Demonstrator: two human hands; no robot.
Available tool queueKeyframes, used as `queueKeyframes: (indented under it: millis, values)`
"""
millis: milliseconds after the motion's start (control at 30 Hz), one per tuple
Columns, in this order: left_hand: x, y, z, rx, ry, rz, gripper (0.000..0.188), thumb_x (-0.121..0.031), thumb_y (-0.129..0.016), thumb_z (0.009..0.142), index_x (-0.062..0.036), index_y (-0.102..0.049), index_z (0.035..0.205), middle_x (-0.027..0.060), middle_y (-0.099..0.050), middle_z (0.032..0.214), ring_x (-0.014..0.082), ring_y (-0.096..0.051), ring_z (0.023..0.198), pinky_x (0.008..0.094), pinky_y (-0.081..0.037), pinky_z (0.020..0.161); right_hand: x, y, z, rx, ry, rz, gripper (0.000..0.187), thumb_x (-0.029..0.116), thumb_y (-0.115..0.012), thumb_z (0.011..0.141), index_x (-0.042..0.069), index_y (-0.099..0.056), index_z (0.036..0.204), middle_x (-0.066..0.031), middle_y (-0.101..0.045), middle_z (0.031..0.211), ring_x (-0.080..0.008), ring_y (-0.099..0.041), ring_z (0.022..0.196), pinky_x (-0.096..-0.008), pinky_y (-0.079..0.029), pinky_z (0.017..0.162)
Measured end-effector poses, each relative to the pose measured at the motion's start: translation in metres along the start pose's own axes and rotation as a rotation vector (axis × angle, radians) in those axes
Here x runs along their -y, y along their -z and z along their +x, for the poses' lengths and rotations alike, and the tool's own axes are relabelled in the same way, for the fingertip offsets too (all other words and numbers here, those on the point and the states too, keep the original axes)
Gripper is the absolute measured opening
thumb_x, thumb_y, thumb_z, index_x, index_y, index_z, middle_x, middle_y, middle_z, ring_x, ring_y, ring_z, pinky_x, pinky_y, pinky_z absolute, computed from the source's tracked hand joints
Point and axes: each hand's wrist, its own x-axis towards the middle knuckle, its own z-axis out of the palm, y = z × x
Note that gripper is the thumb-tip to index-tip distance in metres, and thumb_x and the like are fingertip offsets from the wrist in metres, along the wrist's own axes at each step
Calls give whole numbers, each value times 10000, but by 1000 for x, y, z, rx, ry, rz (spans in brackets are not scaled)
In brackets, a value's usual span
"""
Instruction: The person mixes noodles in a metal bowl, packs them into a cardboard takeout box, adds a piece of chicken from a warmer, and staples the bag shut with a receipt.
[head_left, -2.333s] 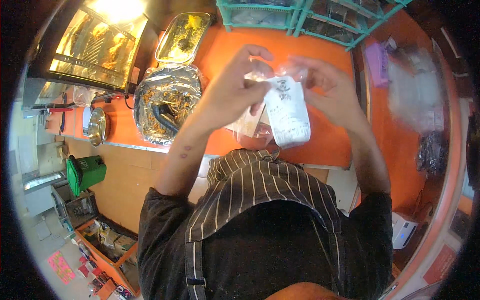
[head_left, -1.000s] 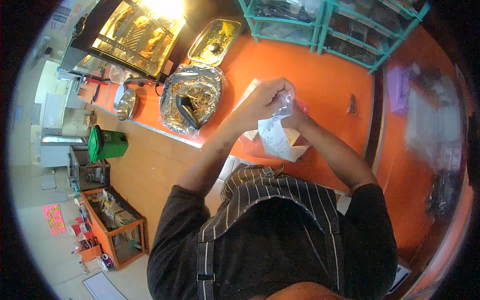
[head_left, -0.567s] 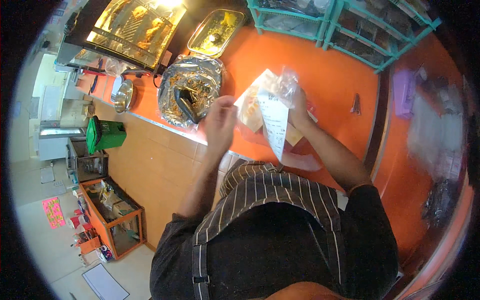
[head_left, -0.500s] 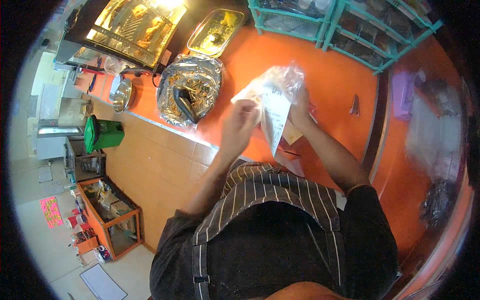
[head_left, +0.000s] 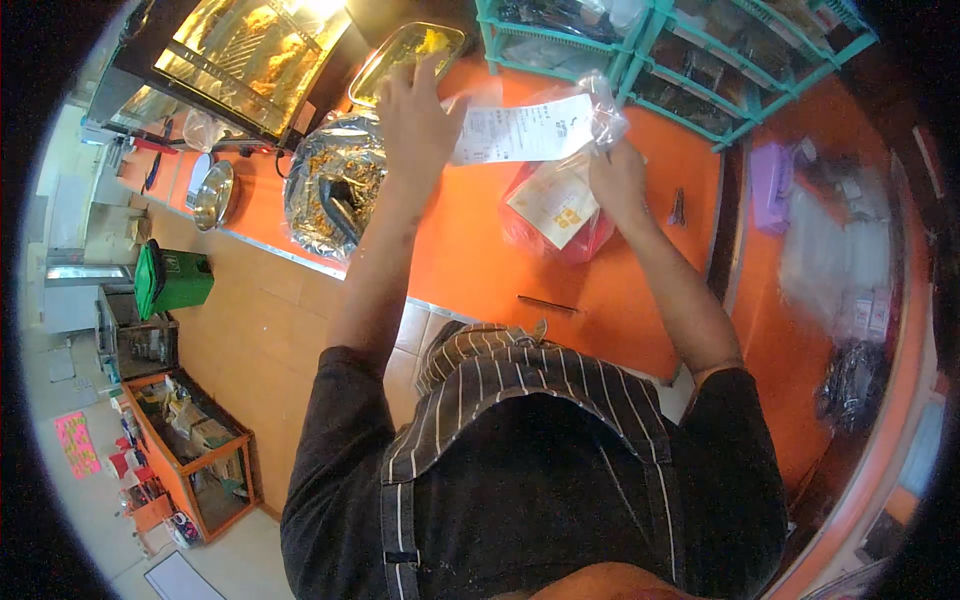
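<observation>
My right hand (head_left: 620,183) is closed on a crumpled clear plastic bag (head_left: 608,118), beside the right end of a white printed slip (head_left: 525,132). The slip stretches out toward my left hand (head_left: 418,118). That hand is raised near the glass tray (head_left: 365,88), somewhat blurred, its fingers spread; whether its thumb touches the slip's left end is unclear. Below the slip, a cream paper packet (head_left: 555,205) with orange print rests on a red plastic bag (head_left: 575,245) on the orange counter (head_left: 450,250).
Left of my forearm sits a plastic-lined bowl (head_left: 312,200) of brown bits with a dark handle. Beyond it is a lit food warmer (head_left: 255,60); a metal bowl (head_left: 214,195) stands near the edge. Teal drawers (head_left: 640,60) line the back. A thin dark stick (head_left: 548,303) lies nearer me.
My left hand has swung up and left, away from the bag, and its fingers have spread. The slip has turned from hanging down to lying sideways, uncovering the packet and red bag.
</observation>
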Motion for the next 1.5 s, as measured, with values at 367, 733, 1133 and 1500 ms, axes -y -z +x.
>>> queueKeyframes:
  millis: [367, 733, 1133, 1500]
  values:
    - [-115, -52, -114, 585, 426, -507, 1168, -587, -794, 709, 35, -214, 1509, 289, -248, 1564, 466, -210, 1465, 608, -188, 1162, 28, 41, 9, 184, 101, 57, 331, 237, -584, 902, 35, -657, 1153, -265, -680, 991, -457, -651, 927, -534, -501, 804]
    - [-106, -150, -114, 477, 595, -1616, 1058, -663, -624, 826, -52, -184, 1569, 245, -144, 1623, 425, -138, 1494, 602, -145, 1182, 68, 60, 12, 421, 426, -243, 270, 86, -588, 786, 40, -636, 1047, -226, -678, 988, -429, -645, 976, -524, -498, 851]
    - [-106, -176, -116, 593, 707, -1788, 464, -343, -657, 921, -44, -571, 1265, 111, -626, 1127, 263, -622, 1049, 405, -522, 947, -29, 68, 37, 437, 491, 268, 610, 143, -685, 767, 18, -520, 1341, -197, -534, 1403, -349, -457, 1372, -459, -354, 1138]
    - [-106, -133, -112, 693, 162, -948, 600, -377, -724, 853, -72, -564, 1345, 146, -619, 1278, 299, -593, 1189, 424, -444, 1036, -89, -18, 38, 48, 784, -581, 801, 576, -608, 864, 96, -412, 1475, -148, -412, 1552, -279, -352, 1468, -636, -124, 1173]
